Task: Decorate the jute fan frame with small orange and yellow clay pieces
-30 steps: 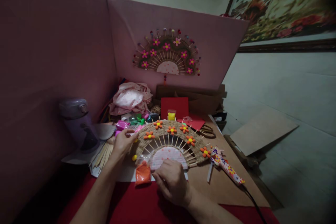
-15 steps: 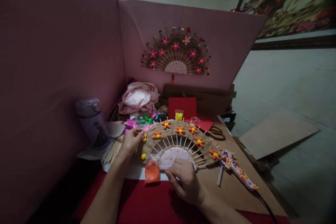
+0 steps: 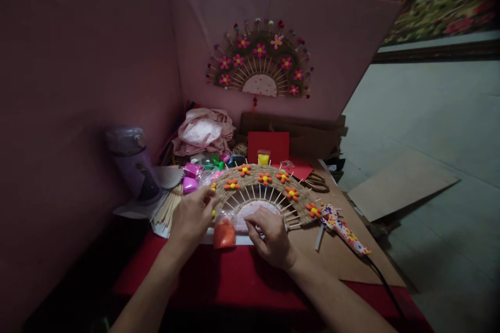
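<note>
On the table lies a half-round woven fan (image 3: pixel 269 169) of twine and thin sticks, with orange clay flowers (image 3: pixel 264 179) and a white, red-spotted half-disc (image 3: pixel 255 213) at its centre. My left hand (image 3: pixel 195 214) hovers at the fan's left end, partly covering yellow clay dots there. Its fingers are bent together; what they hold, if anything, is hidden. Closed in a pinch, my right hand (image 3: pixel 271 237) is over the lower edge of the half-disc. Anything between its fingertips is too small to make out. Between the hands sits a clear bag of orange clay (image 3: pixel 224 233).
To the right lies a flower-patterned glue gun (image 3: pixel 346 230) with a black cord. Scissors (image 3: pixel 316 182) rest behind it. At left are a purple bottle (image 3: pixel 135 166), wooden sticks (image 3: pixel 172 212) and pink clay packets (image 3: pixel 190 183). A finished fan (image 3: pixel 260 65) hangs on the pink board.
My left hand has drawn back from the fan's upper left edge, down toward me. My right hand stays near the half-disc. The whole view has shifted, so things appear higher.
</note>
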`<state>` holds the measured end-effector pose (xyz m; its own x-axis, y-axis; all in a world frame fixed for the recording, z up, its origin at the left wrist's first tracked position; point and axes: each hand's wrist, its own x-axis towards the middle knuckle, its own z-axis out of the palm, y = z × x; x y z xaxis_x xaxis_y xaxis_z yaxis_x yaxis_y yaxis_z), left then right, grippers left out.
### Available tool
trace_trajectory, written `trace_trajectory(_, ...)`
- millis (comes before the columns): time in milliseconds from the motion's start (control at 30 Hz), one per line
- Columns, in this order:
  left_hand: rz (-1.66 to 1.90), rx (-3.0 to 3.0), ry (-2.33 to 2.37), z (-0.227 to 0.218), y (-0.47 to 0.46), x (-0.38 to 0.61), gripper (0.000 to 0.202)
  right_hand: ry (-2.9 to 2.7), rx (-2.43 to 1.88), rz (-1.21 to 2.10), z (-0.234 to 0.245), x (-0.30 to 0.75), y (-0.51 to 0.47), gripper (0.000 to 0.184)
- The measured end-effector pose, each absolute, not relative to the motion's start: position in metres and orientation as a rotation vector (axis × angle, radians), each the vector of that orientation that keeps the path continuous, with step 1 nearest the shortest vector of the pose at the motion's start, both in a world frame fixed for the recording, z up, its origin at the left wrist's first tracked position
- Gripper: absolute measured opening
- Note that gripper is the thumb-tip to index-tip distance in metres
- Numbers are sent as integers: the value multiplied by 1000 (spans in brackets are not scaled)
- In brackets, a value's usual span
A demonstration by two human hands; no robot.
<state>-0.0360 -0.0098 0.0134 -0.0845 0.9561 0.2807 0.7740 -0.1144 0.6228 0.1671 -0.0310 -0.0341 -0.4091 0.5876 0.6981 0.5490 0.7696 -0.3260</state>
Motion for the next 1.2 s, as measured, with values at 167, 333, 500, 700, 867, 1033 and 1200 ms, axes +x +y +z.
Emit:
trace_trajectory(167, 793, 2382, 1619, -6, -37, -22, 27, -2160, -850, 31, -32, 164, -32, 12)
trace_trajectory(333, 730, 2542, 1644, -14, -34, -18, 23, -2174, -842, 20, -31, 164, -33, 12)
trace_trajectory(500, 844, 2490, 1520, -13, -31, -21, 12, -2124, -841, 140, -30, 164, -35, 13)
trace_trajectory(700, 1090, 2430, 1155, -9, -39, -15, 16, -1850, -800, 654, -23, 164, -39, 20)
trace_trajectory(867, 1294, 2606, 889, -3, -39, -7, 17, -1624, -792, 1059, -20, 161, -42, 18)
trace_trajectory(1033, 1293, 2817, 832, 5, -40, 1, 19, -1561, -854, 1180, -13, 162, -41, 13)
trace_trajectory(1200, 1250, 2980, 713, 3, -40, 9, 24, -1816, -983, 672, -11, 164, -44, 10)
